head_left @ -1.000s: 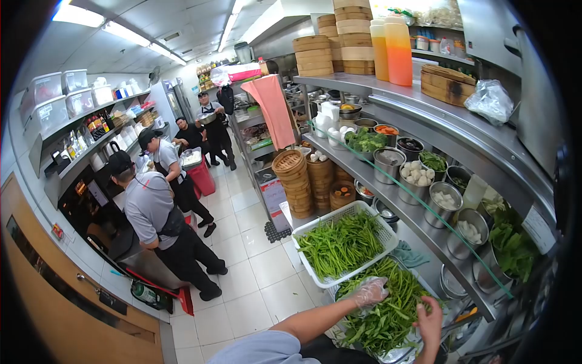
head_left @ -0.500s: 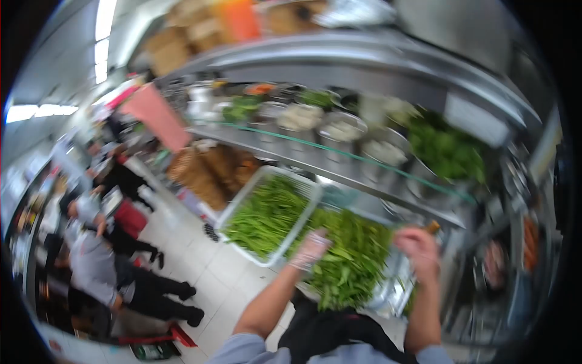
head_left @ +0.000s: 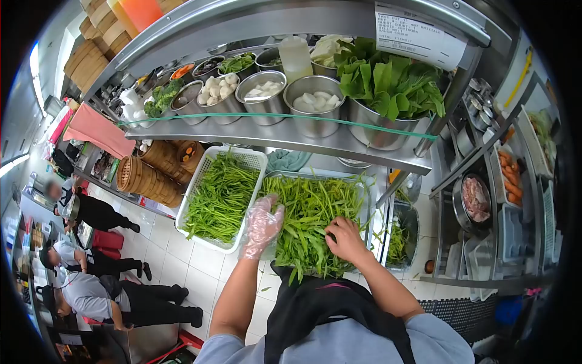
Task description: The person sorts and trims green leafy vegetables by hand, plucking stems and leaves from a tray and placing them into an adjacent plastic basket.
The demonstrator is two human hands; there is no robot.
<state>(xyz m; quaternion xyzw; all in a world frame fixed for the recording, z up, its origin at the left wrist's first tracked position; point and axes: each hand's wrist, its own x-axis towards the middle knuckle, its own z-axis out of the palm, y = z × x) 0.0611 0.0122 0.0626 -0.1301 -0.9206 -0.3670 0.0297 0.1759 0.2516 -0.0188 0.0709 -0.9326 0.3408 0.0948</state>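
Observation:
Long-stemmed leafy greens [head_left: 309, 218] are heaped in a metal tray [head_left: 365, 197] in front of me. At the heap's left edge rests my left hand [head_left: 264, 225], in a clear plastic glove, its fingers apart and nothing seen in them. My right hand [head_left: 347, 241] is bare; its fingers are curled into the greens on the right side and close on some of them, the tips partly hidden among leaves. Left of the tray, a white plastic basket [head_left: 233, 245] holds more trimmed green stems [head_left: 221, 197], close beside my left hand.
Above runs a steel shelf [head_left: 267, 134] with metal pots of garlic, white pieces and leafy vegetables [head_left: 391, 85]. Bamboo steamers [head_left: 148, 182] stand behind the basket. At right, a rack [head_left: 448, 182] holds a bowl of raw meat [head_left: 476, 199]. Several people [head_left: 103, 297] stand at left.
My right hand has come down from above the tray's right side into the greens. The left hand stays at the heap's left edge. The view has shifted and become sharper.

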